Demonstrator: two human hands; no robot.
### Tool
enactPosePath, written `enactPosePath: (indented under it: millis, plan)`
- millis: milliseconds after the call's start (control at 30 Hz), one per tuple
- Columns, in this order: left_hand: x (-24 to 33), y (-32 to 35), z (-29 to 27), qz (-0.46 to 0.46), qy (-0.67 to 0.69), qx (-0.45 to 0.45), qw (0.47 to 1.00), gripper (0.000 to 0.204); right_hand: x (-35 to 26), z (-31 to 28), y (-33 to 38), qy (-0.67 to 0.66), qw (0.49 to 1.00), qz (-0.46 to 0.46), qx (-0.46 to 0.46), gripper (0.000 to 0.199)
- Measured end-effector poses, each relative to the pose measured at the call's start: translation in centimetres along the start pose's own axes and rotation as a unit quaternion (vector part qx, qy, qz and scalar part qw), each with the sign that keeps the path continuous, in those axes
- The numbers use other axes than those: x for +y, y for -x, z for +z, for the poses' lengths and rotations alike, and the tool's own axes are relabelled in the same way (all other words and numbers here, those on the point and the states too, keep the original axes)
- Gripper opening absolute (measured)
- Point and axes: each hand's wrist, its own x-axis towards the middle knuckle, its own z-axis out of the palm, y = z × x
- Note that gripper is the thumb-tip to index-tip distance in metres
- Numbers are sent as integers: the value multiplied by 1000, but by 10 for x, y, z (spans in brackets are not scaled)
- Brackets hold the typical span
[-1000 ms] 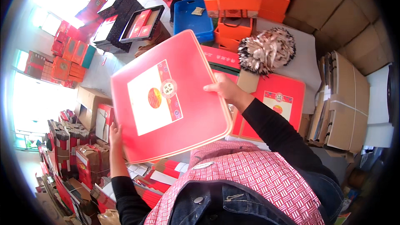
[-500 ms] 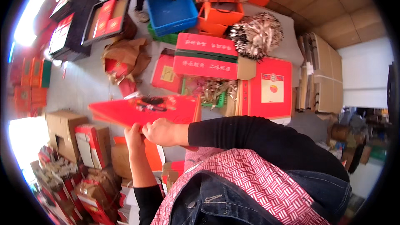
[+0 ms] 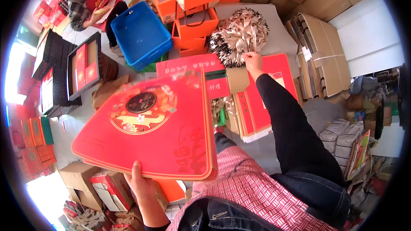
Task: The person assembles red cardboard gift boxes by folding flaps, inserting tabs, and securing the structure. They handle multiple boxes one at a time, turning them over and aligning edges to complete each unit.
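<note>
Cluttered workshop, left hand (image 3: 139,184) gripping red box lid (image 3: 150,130), right hand (image 3: 252,61) pinching paper shreds (image 3: 239,36)

The person wears a long black sleeve (image 3: 291,132) on the right arm, running from the lower right of the frame up toward the upper middle and ending at the wrist, so the right hand (image 3: 252,61) is bare, with no glove or ring to be made out. The left hand (image 3: 143,186), at the lower middle, is bare too, and a dark cuff edge shows just at the bottom of the frame. Over the front hangs an apron (image 3: 252,192) in a red and white woven check. Below it, at the bottom middle, are dark blue jeans (image 3: 214,216) with pale stitching and a metal button.
</note>
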Motion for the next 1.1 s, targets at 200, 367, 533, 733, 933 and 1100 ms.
enactPosePath:
  millis: [200,367,533,733,933,1100]
  plan:
    - [-186,-59,33,-166,147,-44,974,30,69,56,-93,13,984,9,175,11]
    - [-320,-109,84,-293,174,-53,939,45,109,62,-145,49,971,79,219,19]
    - [-339,-127,111,-431,20,-115,895,60,201,40,-184,183,974,133,-22,31]
    - [-344,-114,93,-396,33,-21,918,63,56,-27,-85,-415,909,-10,-21,15]
    - [-361,-126,115,-246,125,29,961,35,1,-98,145,-195,860,-93,-462,21]
    - [-327,-104,111,-305,104,-65,944,33,-4,-120,112,-237,920,196,-245,20]
